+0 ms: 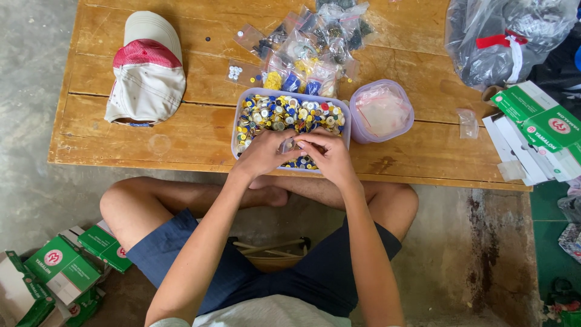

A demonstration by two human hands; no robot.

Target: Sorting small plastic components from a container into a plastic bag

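A rectangular clear plastic tub (244, 97) full of mixed buttons, yellow, blue, white and red, sits near the front edge of a low wooden table (181, 130). Both hands meet over the tub's near side. My left hand (261, 152) and my right hand (330, 155) together pinch a small clear plastic bag (288, 144) between the fingertips. What is inside the bag is too small to tell.
A round clear tub (382, 112) with plastic bags stands right of the button tub. Several small filled bags (315, 42) lie behind. A white and red cap (146, 69) lies at left. Green and white boxes (538, 124) and a big plastic sack (502, 36) sit at right; more boxes (60, 269) on the floor.
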